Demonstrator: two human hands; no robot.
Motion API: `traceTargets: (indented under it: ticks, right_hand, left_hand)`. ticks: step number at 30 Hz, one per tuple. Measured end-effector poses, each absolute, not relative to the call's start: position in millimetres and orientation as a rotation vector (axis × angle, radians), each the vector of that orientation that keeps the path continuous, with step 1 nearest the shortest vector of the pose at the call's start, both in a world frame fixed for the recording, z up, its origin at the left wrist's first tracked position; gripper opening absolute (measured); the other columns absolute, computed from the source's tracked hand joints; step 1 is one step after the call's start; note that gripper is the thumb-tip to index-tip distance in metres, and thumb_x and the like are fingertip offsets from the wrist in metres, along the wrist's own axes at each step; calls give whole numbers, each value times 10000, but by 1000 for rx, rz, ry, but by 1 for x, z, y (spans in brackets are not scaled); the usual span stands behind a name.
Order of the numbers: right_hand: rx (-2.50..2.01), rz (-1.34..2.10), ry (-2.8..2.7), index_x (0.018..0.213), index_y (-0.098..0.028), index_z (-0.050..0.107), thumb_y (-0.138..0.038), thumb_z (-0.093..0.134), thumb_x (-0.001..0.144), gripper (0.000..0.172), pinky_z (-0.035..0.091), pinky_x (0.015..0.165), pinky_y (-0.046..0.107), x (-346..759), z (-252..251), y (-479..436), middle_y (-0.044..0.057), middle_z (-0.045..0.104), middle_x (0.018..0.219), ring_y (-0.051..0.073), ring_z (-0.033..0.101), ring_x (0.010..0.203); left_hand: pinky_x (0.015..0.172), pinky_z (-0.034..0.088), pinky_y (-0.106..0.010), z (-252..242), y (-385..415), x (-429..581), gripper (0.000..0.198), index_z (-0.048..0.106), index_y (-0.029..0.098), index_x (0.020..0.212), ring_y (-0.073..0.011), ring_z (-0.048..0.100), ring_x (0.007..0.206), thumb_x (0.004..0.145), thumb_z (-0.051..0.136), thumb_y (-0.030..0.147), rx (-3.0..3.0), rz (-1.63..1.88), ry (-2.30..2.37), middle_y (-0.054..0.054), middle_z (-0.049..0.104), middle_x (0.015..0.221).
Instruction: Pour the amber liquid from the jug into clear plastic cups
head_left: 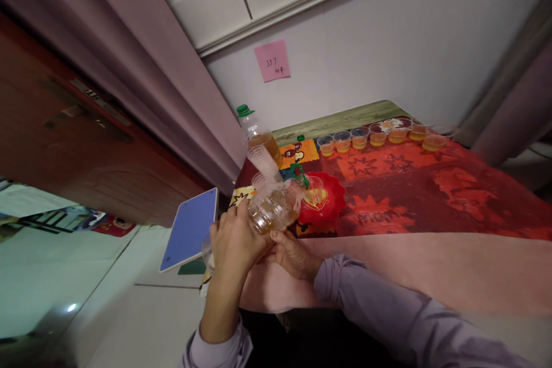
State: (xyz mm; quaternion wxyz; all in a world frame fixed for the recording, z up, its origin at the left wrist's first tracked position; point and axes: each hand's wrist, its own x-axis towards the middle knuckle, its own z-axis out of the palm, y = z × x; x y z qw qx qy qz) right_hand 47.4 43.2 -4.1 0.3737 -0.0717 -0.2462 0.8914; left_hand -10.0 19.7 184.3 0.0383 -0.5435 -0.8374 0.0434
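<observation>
A clear plastic bottle (269,213) with some pale amber liquid lies tilted in my hands, its neck toward the right. My left hand (235,236) is closed around the body from the near left side. From below, my right hand (295,256) grips its underside with thumb and fingers; part of those fingers is hidden. A green plastic piece (299,175) sits by the bottle's neck. Just under the mouth, a clear plastic cup (314,191) stands on a red scalloped plate (334,207). I cannot tell whether liquid is flowing.
Behind the bottle are a stack of clear cups (263,162) and a larger green-capped bottle (267,141) of amber liquid. Several cups (378,137) with yellowish liquid line the table's far edge, near a loose green cap (301,138). A blue board (190,230) stands left.
</observation>
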Motion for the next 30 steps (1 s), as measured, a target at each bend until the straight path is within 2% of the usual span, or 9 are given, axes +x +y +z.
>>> traceTargets:
  ticks: [12,18,30]
  right_hand:
    - [-167,2286,-647,1345,-251,646,-621,861,867,642,630,1012,613,49,-3,43,121,799,1267,340,756,1210]
    - [-182,2282,-636,1325,-253,659,-628,878,846,647,636,996,604,48,-3,43,108,809,1246,321,780,1126]
    - [-186,2292,-626,1329,-246,656,-637,900,821,686,645,982,587,49,-2,44,103,811,1251,298,793,1056]
  left_hand:
    - [1061,474,-520,182,20,-12,646,579,201,1482,-403,668,1323,892,657,452,-1673,115,-2557,-183,713,1443]
    - [1077,470,-522,183,19,-11,695,555,189,1516,-411,662,1339,880,679,441,-1657,157,-2577,-191,702,1461]
    - [1076,482,-527,184,19,-9,665,569,185,1497,-410,668,1334,899,671,458,-1657,161,-2572,-187,708,1449]
